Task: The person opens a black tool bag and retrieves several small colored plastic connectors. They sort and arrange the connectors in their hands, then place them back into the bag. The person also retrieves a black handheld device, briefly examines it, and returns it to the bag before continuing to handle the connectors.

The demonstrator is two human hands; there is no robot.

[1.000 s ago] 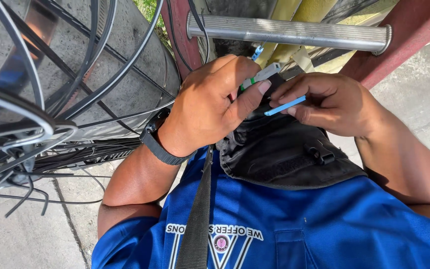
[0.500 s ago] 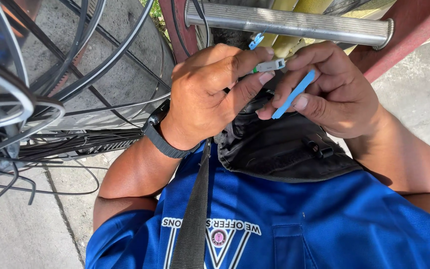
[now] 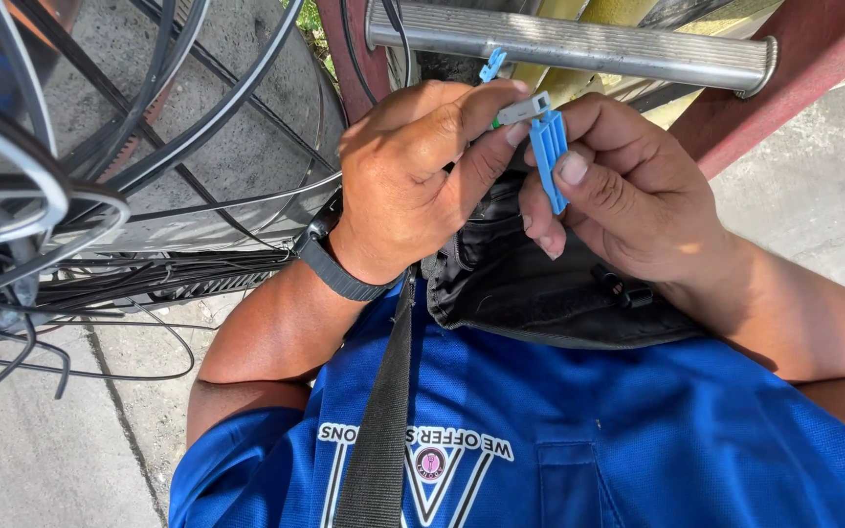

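**Both hands on small blue connector, held above chest pouch**

Far left: bundle of black cables (image 3: 100, 176) looped and hanging, thinner strands trailing over the concrete ground (image 3: 31, 450). Sunlit, outdoors.

Left hand (image 3: 413, 186), dark wristband (image 3: 330, 264) on the wrist, is clenched round the near end of the work: thumb and forefinger pinch a small grey clip piece (image 3: 523, 108), a bit of green showing just behind it. A small blue tab (image 3: 491, 65) sticks up beyond the knuckles (what it belongs to I cannot tell).

Right hand (image 3: 628, 196) grasps the blue connector body (image 3: 548, 156) between thumb and fingers, upright, touching the grey piece at its top. Both parts sit between the two hands, right over the open black pouch (image 3: 540, 293) on the blue shirt (image 3: 589, 440).

To do this well, my read: keep grey and blue parts square to each other, press along the axis, no twisting; work over the pouch so a dropped part lands inside.

Behind: ribbed metal ladder rung (image 3: 579, 44), red rail (image 3: 794, 68) at right, more concrete beyond.
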